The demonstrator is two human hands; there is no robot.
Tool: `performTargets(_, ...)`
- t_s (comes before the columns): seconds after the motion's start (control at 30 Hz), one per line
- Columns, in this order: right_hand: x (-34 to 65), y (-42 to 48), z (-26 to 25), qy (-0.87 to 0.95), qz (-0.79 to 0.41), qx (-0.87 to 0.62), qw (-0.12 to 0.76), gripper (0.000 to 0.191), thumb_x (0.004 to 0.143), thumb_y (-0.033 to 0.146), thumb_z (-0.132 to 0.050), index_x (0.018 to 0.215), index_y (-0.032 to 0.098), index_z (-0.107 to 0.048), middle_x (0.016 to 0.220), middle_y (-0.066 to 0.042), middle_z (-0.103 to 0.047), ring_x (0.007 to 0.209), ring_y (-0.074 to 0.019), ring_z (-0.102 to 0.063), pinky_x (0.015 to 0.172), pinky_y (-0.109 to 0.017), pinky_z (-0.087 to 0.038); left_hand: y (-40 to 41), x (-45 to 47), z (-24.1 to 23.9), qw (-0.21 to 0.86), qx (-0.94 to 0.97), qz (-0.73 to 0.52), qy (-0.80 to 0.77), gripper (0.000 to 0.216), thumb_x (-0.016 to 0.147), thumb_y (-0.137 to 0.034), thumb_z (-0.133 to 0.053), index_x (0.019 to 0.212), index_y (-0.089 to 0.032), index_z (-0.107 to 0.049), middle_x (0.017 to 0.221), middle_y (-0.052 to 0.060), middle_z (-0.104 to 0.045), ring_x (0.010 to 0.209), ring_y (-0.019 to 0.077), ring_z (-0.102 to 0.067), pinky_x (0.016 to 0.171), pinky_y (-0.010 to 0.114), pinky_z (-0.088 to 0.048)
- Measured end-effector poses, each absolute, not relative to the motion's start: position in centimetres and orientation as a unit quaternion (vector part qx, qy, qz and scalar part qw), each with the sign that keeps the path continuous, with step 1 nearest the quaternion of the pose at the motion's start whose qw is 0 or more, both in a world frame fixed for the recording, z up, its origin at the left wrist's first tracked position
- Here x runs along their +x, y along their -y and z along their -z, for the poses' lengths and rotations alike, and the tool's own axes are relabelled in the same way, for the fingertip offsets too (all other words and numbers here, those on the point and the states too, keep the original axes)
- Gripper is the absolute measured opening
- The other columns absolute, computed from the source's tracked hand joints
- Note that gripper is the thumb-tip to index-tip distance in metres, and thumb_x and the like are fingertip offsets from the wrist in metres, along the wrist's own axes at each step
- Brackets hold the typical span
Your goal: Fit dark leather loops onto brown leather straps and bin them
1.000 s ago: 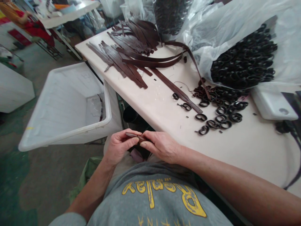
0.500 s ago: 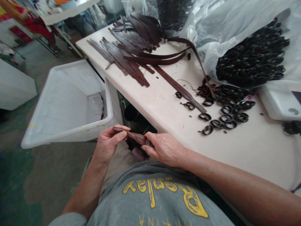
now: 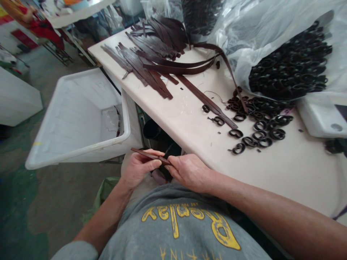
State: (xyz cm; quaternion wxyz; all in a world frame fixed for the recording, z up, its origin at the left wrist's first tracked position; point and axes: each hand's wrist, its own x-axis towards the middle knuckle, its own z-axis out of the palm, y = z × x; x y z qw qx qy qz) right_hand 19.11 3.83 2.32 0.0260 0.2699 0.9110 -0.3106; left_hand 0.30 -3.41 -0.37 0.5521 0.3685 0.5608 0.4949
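Both hands working in the lap, below the bench (image 3: 189, 126) edge. Left hand (image 3: 138, 169) and right hand (image 3: 189, 171) are pinching one dark strap (image 3: 150, 156) between them, fingers closed narrow on it, left end sticking out toward the white bin (image 3: 81, 119). On the bench: more straps (image 3: 146, 68) lying far side, loops (image 3: 257, 126) scattered near right, a bag (image 3: 287, 68) of them behind.

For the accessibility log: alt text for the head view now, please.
Left hand and right hand pinch a thin dark brown strap between them above the person's lap. Beyond, a white table carries a pile of straps, loose dark loops and a plastic bag full of loops; a white bin stands beside it.
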Motion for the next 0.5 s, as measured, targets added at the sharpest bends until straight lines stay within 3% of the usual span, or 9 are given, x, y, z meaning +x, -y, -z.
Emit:
performTargets(0.2,18.8,-4.0,-2.1,-0.903,0.328,0.277,0.016,0.028,0.101,0.031,-0.039,0.094,0.016,-0.061,0.084,-0.007,-0.074,0.068,-0.0181,-0.065,0.057,-0.029,-0.030,3.2,1.7,0.5,0.514,0.424,-0.470,-0.579,0.019,0.072,-0.030,-0.079,0.089,-0.019,-0.078,0.080,0.005,-0.074,0.075,0.0190,-0.067,0.071,0.028,-0.055)
performTargets(0.5,19.1,-4.5,-1.7,-0.897,0.336,0.289,0.015,0.028,0.100,0.041,-0.043,0.092,0.018,-0.056,0.081,-0.006,-0.071,0.068,-0.0194,-0.064,0.055,-0.029,-0.027,3.8,-0.2,1.4,0.452,0.415,-0.509,-0.603,0.022,0.072,-0.030,-0.079,0.092,-0.022,-0.078,0.085,0.002,-0.073,0.078,0.0181,-0.066,0.075,0.026,-0.052)
